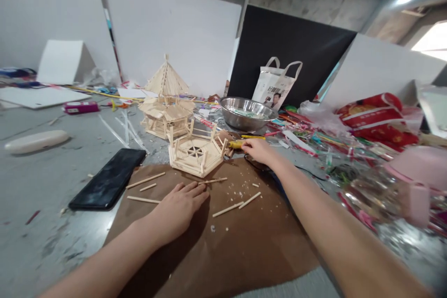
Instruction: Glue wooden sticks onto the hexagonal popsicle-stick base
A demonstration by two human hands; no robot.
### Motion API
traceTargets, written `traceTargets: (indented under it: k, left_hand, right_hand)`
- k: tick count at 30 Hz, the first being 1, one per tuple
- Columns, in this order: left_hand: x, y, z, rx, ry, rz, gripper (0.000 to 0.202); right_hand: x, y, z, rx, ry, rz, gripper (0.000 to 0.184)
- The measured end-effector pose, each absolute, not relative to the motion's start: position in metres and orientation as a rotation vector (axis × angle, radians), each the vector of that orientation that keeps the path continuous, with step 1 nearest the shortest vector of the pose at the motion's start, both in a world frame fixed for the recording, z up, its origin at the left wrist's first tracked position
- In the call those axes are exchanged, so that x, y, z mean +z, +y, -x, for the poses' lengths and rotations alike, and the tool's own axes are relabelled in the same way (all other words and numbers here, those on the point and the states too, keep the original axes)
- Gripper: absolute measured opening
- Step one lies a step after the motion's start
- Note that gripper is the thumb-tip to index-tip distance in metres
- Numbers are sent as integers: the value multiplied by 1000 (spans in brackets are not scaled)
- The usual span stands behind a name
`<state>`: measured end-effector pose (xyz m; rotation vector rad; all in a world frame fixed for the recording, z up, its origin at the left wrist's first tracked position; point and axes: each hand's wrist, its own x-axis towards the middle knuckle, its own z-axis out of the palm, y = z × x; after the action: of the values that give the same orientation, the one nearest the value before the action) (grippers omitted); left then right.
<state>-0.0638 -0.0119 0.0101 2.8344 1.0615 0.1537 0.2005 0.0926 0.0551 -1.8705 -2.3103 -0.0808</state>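
My left hand (179, 207) lies flat and open on a brown paper sheet (244, 242), fingertips touching a thin wooden stick (213, 180). My right hand (257, 150) reaches forward and closes on a yellow tool (238, 144) at the sheet's far edge. Just left of that hand stands a hexagonal stick frame (195, 151). Behind it is a stick pavilion model with a pointed roof (165, 102). Loose sticks (237, 205) lie scattered on the paper.
A black phone (109, 179) lies left of the paper. A steel bowl (248, 112) sits behind my right hand. Colourful wrappers and a red bag (379, 118) crowd the right side. A white oval case (37, 141) rests far left. White boards lean at the back.
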Motion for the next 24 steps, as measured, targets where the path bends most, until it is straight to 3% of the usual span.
traceTargets:
  k: [15, 24]
  left_hand:
    - [17, -14, 58, 202, 1117, -2762, 28]
    - [11, -9, 57, 200, 1120, -2741, 29]
  right_hand:
    - [49, 231, -156, 56, -2396, 1887, 27]
    - [25, 257, -135, 296, -2471, 1902, 24]
